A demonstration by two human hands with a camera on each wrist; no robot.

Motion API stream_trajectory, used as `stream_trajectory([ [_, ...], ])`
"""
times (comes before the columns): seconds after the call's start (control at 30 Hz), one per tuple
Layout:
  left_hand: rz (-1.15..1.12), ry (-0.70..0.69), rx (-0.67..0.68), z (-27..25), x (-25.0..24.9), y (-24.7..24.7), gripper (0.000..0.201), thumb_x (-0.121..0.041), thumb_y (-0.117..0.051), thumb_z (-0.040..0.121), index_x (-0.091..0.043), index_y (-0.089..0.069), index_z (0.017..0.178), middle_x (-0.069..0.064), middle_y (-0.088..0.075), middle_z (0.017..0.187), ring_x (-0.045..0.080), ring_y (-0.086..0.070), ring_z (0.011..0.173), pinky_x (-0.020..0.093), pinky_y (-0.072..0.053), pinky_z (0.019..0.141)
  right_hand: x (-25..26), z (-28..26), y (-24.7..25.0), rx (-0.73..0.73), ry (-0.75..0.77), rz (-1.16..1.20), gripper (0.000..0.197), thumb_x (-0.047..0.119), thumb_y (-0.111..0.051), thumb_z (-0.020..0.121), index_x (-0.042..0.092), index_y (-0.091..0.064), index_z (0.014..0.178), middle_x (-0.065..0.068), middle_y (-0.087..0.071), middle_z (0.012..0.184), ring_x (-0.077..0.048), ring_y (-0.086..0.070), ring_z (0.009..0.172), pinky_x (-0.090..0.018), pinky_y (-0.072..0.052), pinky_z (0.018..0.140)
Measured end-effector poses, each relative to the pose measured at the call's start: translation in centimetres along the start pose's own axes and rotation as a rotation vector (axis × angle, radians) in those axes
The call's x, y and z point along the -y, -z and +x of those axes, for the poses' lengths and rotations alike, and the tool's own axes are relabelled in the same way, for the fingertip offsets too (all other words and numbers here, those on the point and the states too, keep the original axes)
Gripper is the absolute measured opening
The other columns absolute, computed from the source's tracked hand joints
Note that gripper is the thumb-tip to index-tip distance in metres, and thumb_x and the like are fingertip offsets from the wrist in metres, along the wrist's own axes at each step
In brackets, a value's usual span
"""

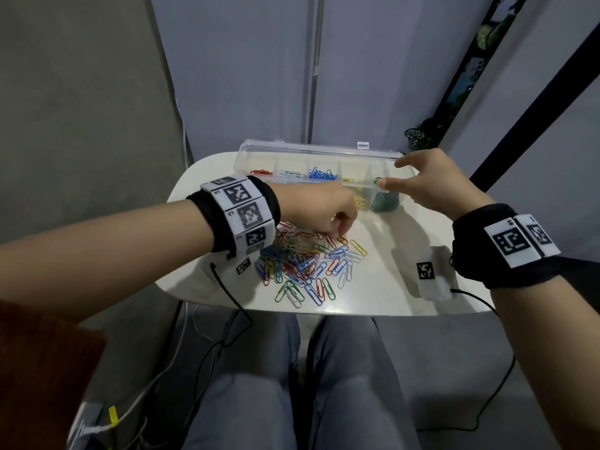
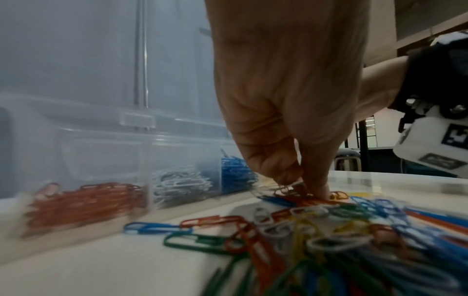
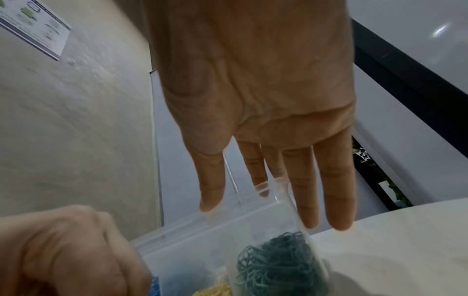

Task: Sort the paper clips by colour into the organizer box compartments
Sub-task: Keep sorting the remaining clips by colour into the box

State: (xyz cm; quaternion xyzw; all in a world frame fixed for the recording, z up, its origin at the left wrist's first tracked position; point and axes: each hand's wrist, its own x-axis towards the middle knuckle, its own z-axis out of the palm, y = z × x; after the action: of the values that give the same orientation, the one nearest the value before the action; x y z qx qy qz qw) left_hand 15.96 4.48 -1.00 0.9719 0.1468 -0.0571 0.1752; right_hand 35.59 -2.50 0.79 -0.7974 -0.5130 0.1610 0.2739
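Head view: the left hand [image 1: 319, 209] reaches down into the top edge of the loose pile of paper clips [image 1: 308, 264], its fingers curled and bunched at about 12 o'clock of the heap, so the step in hand looks like picking the next clip to sort. The pile lies mid-bench [image 1: 383, 287], just nearer the person than the clear organizer box [image 1: 256, 157], whose compartments already hold red, white, blue, yellow and green clips from 9 o'clock round to 3 o'clock. The right hand [image 1: 431, 180] rests at the box's 3 o'clock end, thumb and forefinger extended along its rim, steadying it as far as I can judge.

Left wrist view: the fingertips [image 2: 319, 188] pinch down on a red clip [image 2: 286, 190] at the far side of the tangle (several clips overlap here, so more than one may lift). Next, I judge, the clip must be pulled free of its neighbours and carried to the red compartment [image 2: 83, 202] at 9 o'clock.

Right wrist view: the right hand's fingers [image 3: 331, 190] hang straight and relaxed, gripping nothing, touching the box's end wall above the green clips [image 3: 276, 262]. The clips are thin coated wire loops, slippery and prone to hooking together
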Motion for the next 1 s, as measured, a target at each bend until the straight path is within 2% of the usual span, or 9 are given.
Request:
stream_trajectory([
  [0.13, -0.065, 0.067, -0.068, -1.0, 1.2, 0.1, 0.004, -0.012, -0.074, 0.081, -0.016, -0.073, 0.081, -0.001, -0.068, 0.076, 0.011, -0.059, 0.072, 0.02, -0.043, 0.065, -0.1, 0.1, 0.0, 0.001, -0.018, 0.016, 0.061, 0.044, -0.081, 0.072, 0.014, -0.061, 0.122, -0.011, -0.055, 0.131, -0.024, -0.058, 0.08, -0.026, -0.042, 0.065],
  [0.27, -0.163, 0.086, -0.169, -1.3, 1.4, 0.7, 0.007, -0.014, -0.077, 0.079, -0.011, -0.076, 0.085, -0.002, -0.067, 0.073, 0.003, -0.053, 0.063, 0.017, -0.042, 0.064, -0.2, 0.1, -0.1, 0.001, -0.017, 0.017, 0.06, 0.046, -0.081, 0.071, 0.016, -0.062, 0.119, -0.012, -0.053, 0.133, -0.026, -0.059, 0.084, -0.027, -0.043, 0.07],
  [0.4, -0.183, 0.089, -0.175, -0.7, 0.7, 0.9, 0.005, -0.014, -0.076, 0.08, -0.012, -0.076, 0.085, -0.015, -0.058, 0.063, 0.001, -0.052, 0.058, 0.01, -0.038, 0.058, -0.2, 0.0, -0.2, -0.003, -0.018, 0.021, 0.057, 0.046, -0.081, 0.072, 0.015, -0.063, 0.117, -0.012, -0.055, 0.128, -0.025, -0.058, 0.081, -0.025, -0.041, 0.064],
  [0.5, -0.153, 0.092, -0.14, -0.4, 0.1, 0.8, 0.008, -0.019, -0.078, 0.079, -0.016, -0.073, 0.084, -0.01, -0.058, 0.064, 0.005, -0.05, 0.059, 0.013, -0.036, 0.055, -0.1, -0.1, -0.2, -0.01, -0.013, 0.013, 0.056, 0.045, -0.08, 0.072, 0.014, -0.063, 0.115, -0.011, -0.057, 0.126, -0.023, -0.057, 0.077, -0.025, -0.04, 0.06],
  [0.63, -0.056, 0.118, -0.018, -0.6, 0.4, 1.0, 0.022, -0.029, -0.082, 0.075, -0.016, -0.071, 0.089, -0.002, -0.066, 0.078, 0.009, -0.055, 0.07, 0.013, -0.036, 0.057, -0.1, -0.1, -0.2, -0.008, -0.018, 0.021, 0.056, 0.045, -0.08, 0.073, 0.013, -0.063, 0.116, -0.012, -0.058, 0.126, -0.024, -0.058, 0.079, -0.025, -0.04, 0.069],
  [0.7, -0.003, 0.171, 0.029, -0.9, 0.7, 0.7, 0.027, -0.035, -0.081, 0.074, -0.016, -0.069, 0.089, -0.007, -0.061, 0.074, 0.003, -0.052, 0.067, 0.018, -0.036, 0.057, -0.1, -0.1, -0.2, -0.006, -0.019, 0.023, 0.057, 0.045, -0.08, 0.073, 0.013, -0.063, 0.116, -0.012, -0.058, 0.126, -0.022, -0.058, 0.076, -0.025, -0.041, 0.066],
  [0.8, 0.022, 0.198, 0.04, -1.2, 0.9, 0.0, 0.034, -0.044, -0.08, 0.073, -0.015, -0.068, 0.085, -0.013, -0.056, 0.066, 0.001, -0.05, 0.06, 0.013, -0.035, 0.05, 0.0, -0.2, -0.1, -0.005, -0.022, 0.029, 0.057, 0.045, -0.08, 0.073, 0.013, -0.063, 0.117, -0.013, -0.056, 0.128, -0.022, -0.058, 0.074, -0.026, -0.04, 0.063],
  [0.9, -0.014, 0.174, 0.044, -1.6, 0.8, -0.2, 0.031, -0.038, -0.082, 0.073, -0.016, -0.066, 0.085, -0.014, -0.056, 0.068, -0.002, -0.049, 0.061, 0.01, -0.037, 0.052, 0.0, -0.3, -0.2, -0.007, -0.018, 0.029, 0.056, 0.045, -0.08, 0.073, 0.013, -0.063, 0.117, -0.012, -0.057, 0.126, -0.023, -0.057, 0.077, -0.025, -0.04, 0.065],
  [1.0, -0.01, 0.116, 0.072, -2.1, 0.7, -0.1, 0.02, -0.031, -0.081, 0.075, -0.021, -0.066, 0.082, -0.012, -0.059, 0.071, -0.004, -0.05, 0.061, 0.01, -0.036, 0.055, 0.1, -0.3, -0.2, -0.007, -0.02, 0.03, 0.055, 0.045, -0.08, 0.073, 0.013, -0.064, 0.115, -0.012, -0.057, 0.124, -0.022, -0.057, 0.073, -0.025, -0.04, 0.063],
])
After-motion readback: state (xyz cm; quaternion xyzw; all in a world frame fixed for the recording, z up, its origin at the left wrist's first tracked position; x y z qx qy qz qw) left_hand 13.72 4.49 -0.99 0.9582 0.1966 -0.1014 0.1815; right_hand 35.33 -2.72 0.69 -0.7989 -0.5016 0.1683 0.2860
